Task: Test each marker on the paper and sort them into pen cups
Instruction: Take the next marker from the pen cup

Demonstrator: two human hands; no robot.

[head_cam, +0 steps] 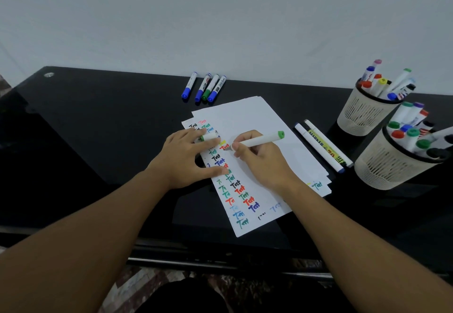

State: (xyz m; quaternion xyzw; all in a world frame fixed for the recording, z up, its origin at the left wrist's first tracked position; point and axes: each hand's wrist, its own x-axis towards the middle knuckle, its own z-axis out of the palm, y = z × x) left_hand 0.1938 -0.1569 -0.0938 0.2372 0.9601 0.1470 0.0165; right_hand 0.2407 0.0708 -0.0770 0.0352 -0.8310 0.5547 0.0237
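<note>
My right hand (259, 158) grips a white marker with a green end (262, 139), its tip touching the paper (255, 121) beside rows of coloured "Test" marks. My left hand (186, 158) presses flat on the paper's left edge and pinches the marker's white cap (208, 137) between its fingers. Two cream mesh pen cups stand at the right: the far cup (360, 114) and the near cup (387, 168), both full of markers. Several capped markers (204, 87) lie in a row at the back, near the wall.
Two more markers (321, 146) lie side by side between the paper and the cups. The black glossy desk (85, 128) runs up to a pale wall, and its front edge is close to my body. Patterned floor shows below.
</note>
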